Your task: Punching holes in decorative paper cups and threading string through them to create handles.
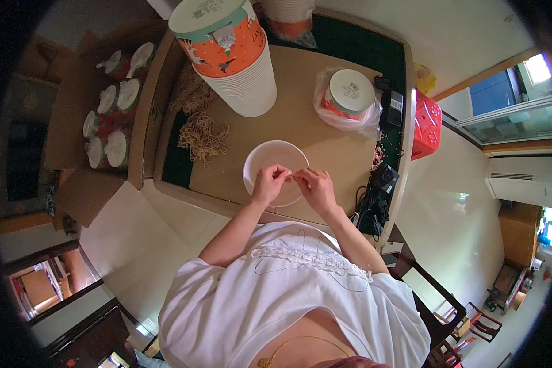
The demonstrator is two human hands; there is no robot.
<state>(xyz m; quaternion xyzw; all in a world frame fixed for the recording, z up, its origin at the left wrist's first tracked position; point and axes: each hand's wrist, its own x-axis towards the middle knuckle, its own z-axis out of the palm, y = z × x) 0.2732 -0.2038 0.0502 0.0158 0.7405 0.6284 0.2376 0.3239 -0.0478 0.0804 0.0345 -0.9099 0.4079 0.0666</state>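
Observation:
A white paper bucket [256,156] stands at the near middle of the table with its round opening facing up. Above its near side, my left hand [270,183] is closed in a pinch. My right hand [317,190] pinches too, its fingertips almost meeting the left ones. Whatever lies between the fingers is too small to make out. Left of the bucket is a tangled heap of tan cords [203,136]. Behind it rises a tall stack of white paper buckets [242,80], topped by an orange and green bucket [227,46] turned upside down.
At the back right sits a bucket in clear plastic [351,91]. Along the right edge lie dark devices [384,178], black cables [368,211] and scattered small beads [378,153]. A red plastic stool [427,126] stands beyond. An open carton [147,110] of wrapped buckets is at left.

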